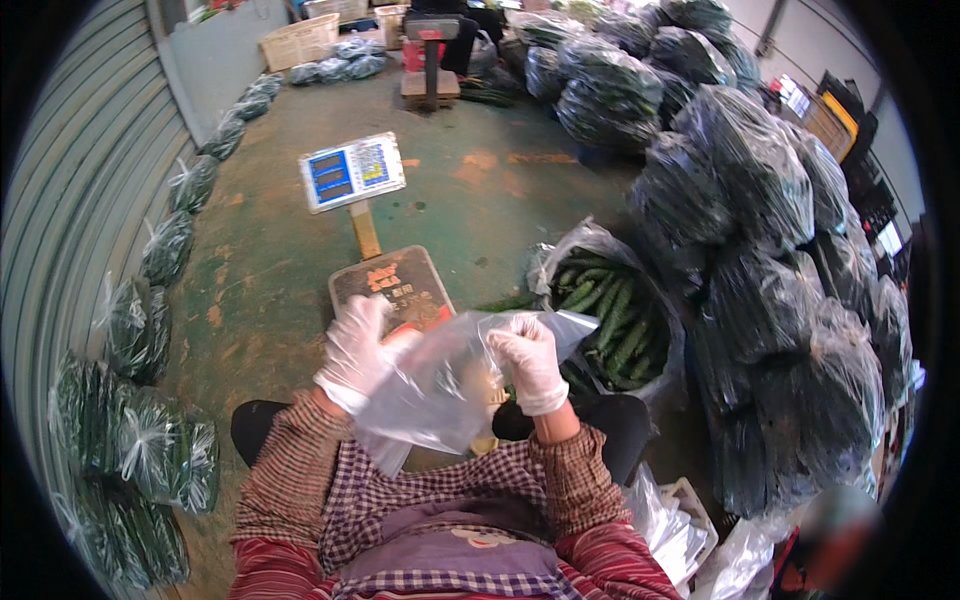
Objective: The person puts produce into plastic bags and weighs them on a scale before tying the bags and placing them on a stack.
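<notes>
In front of my lap, a clear plastic bag (425, 385) hangs flat and loose. My right hand (530, 365), in a thin white glove, pinches its upper right part. My left hand (355, 350), gloved the same way and slightly blurred, is at the bag's left edge with thumb and fingers apart. Just beyond it stands a platform scale with a dirty weighing plate (385, 280) and a blue-and-white display (353, 172) on a post. Right of my right hand, long green cucumbers (612, 310) fill a large open plastic-lined sack (672, 365).
Large filled plastic bags (760, 250) are piled along the right. Smaller tied bags of green produce (165, 445) line the shutter wall (95, 190) at left. A white basket (690, 500) holding plastic bags sits by my right side. Another scale (430, 85) stands far ahead.
</notes>
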